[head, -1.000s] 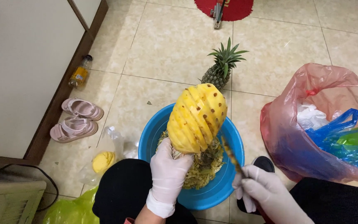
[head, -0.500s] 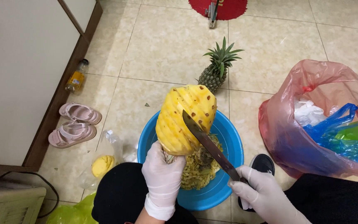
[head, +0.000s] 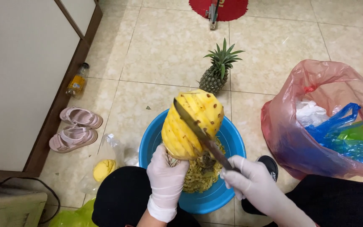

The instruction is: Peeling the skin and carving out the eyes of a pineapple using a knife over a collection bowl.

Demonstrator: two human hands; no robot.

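The left hand (head: 166, 178), in a white glove, is wrapped tight around the bottom end of a peeled pineapple (head: 192, 124) and holds it tilted up and away from the body, over a blue basin (head: 232, 145). The right hand (head: 248, 180), also gloved, is closed around the handle of a knife (head: 198, 132), whose long blade runs up and to the left from that hand and lies across the yellow flesh, which is dotted with brown eyes and marked by slanting grooves. Directly below both hands, the basin holds a heap of peelings (head: 200, 174) and stands on the tiled floor (head: 164, 46).

Beyond the hands, past the far rim of the basin, a whole pineapple (head: 217, 71) with its green crown stands upright. To the right of the right hand sits a red plastic bag (head: 299, 138) with blue and white bags inside. To the left of the left hand lie a pair of pink sandals (head: 74, 128), a yellow piece of fruit in clear plastic (head: 103, 169), and, further off along the wall, a small bottle (head: 77, 80).
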